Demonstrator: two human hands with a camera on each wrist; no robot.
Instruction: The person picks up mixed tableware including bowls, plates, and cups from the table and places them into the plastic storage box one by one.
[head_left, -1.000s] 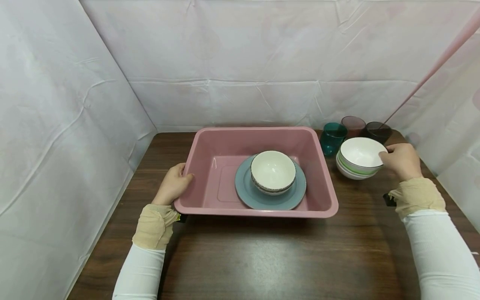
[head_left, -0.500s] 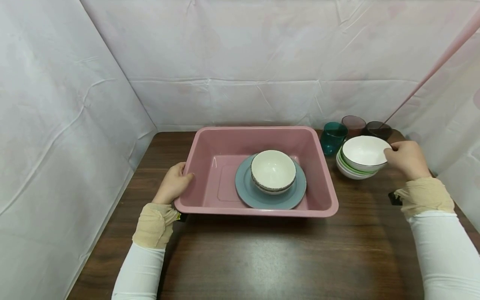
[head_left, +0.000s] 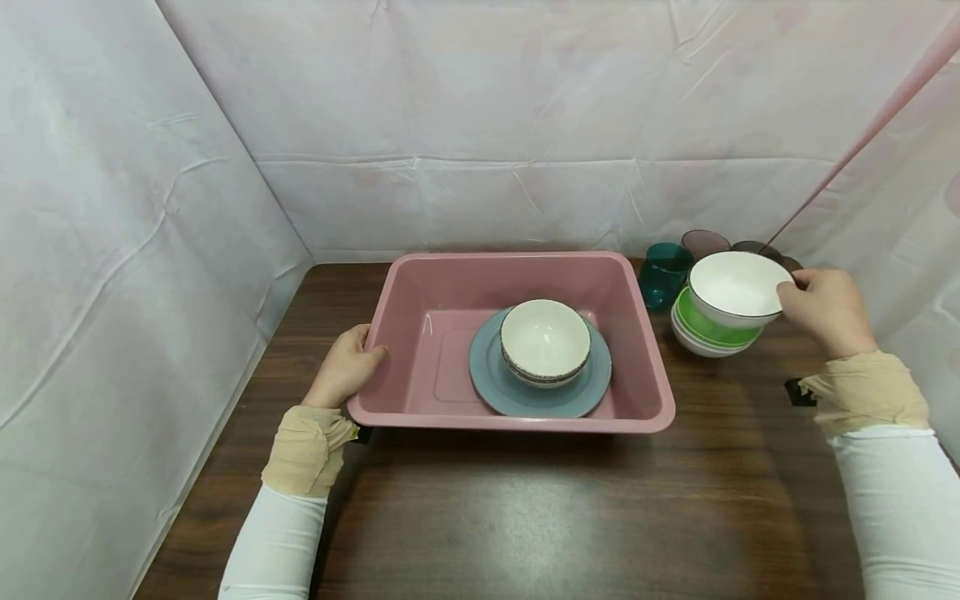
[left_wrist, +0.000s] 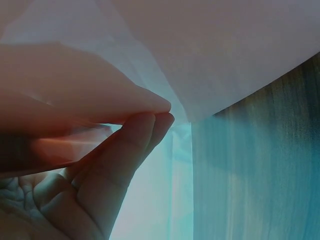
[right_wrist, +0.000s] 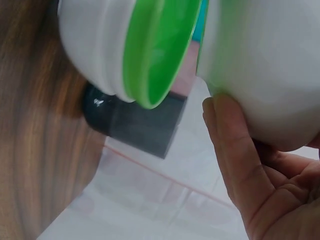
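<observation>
My right hand (head_left: 823,308) pinches the rim of a white bowl (head_left: 737,287) and holds it just above a green bowl (head_left: 712,329) nested in a white bowl. In the right wrist view my fingers (right_wrist: 235,150) curl under the white bowl (right_wrist: 265,70), with the green bowl (right_wrist: 157,50) beside it. My left hand (head_left: 347,367) grips the left rim of the pink tub (head_left: 405,417); its fingers (left_wrist: 115,155) curl under the rim (left_wrist: 75,90). Inside the tub a white bowl (head_left: 545,340) sits on a blue-grey plate (head_left: 502,392).
A teal cup (head_left: 663,275) and two dark cups (head_left: 705,243) stand at the back right of the brown table (head_left: 525,517). White sheeting walls close in the left, back and right sides.
My right hand has lifted the top white bowl off the stack, uncovering the green bowl below. The left hand and the tub have stayed put.
</observation>
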